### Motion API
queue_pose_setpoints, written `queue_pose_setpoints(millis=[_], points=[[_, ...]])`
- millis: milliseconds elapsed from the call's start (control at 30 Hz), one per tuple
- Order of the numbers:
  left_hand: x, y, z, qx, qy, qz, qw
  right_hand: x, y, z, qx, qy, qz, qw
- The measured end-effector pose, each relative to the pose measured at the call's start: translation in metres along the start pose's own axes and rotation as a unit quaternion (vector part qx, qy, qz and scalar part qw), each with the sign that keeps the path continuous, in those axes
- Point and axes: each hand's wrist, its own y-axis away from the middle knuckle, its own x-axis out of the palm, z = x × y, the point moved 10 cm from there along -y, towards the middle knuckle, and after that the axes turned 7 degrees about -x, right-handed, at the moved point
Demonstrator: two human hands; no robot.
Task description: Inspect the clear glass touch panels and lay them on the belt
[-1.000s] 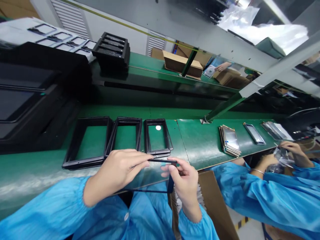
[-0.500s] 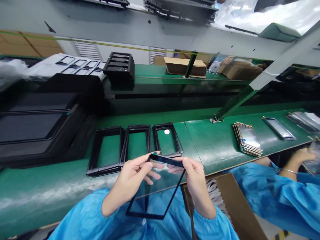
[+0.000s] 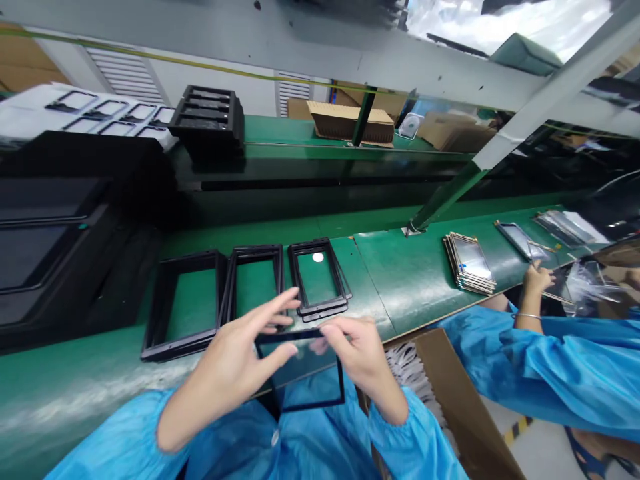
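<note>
I hold a clear glass panel with a black border (image 3: 306,373) over my lap, just off the near edge of the green belt (image 3: 400,280). My left hand (image 3: 240,357) grips its left side, thumb under and fingers spread above. At the panel's right top corner my right hand (image 3: 357,353) pinches the edge. Three stacks of black rectangular frames lie on the belt just beyond my hands: a large one (image 3: 185,303), a middle one (image 3: 254,283) and a smaller one (image 3: 319,277).
Black trays (image 3: 55,227) pile up at the left. A stack of panels (image 3: 470,263) lies on the belt to the right, where a co-worker in a blue gown (image 3: 550,360) handles a panel. An open cardboard box (image 3: 450,400) stands by my right knee.
The panel has turned in my hands and sits lower and flatter over my lap. My left fingers have spread wider over its edge. The co-worker's hand has reached up to the belt.
</note>
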Motion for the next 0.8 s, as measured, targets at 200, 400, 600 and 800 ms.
queue_pose_setpoints(millis=[200, 400, 600, 800], points=[[0.006, 0.001, 0.022, -0.093, 0.064, 0.090, 0.989, -0.044, -0.001, -0.013, -0.006, -0.086, -0.087, 0.993], [-0.016, 0.004, 0.055, -0.127, 0.248, -0.048, 0.959, -0.078, 0.022, -0.056, 0.054, -0.148, -0.135, 0.978], [-0.034, 0.001, 0.028, 0.007, 0.044, -0.145, 0.988, -0.067, 0.029, -0.043, 0.062, -0.112, -0.209, 0.969], [0.002, 0.004, -0.035, 0.259, -0.287, -0.080, 0.919, -0.058, 0.035, -0.044, 0.095, -0.074, -0.190, 0.974]])
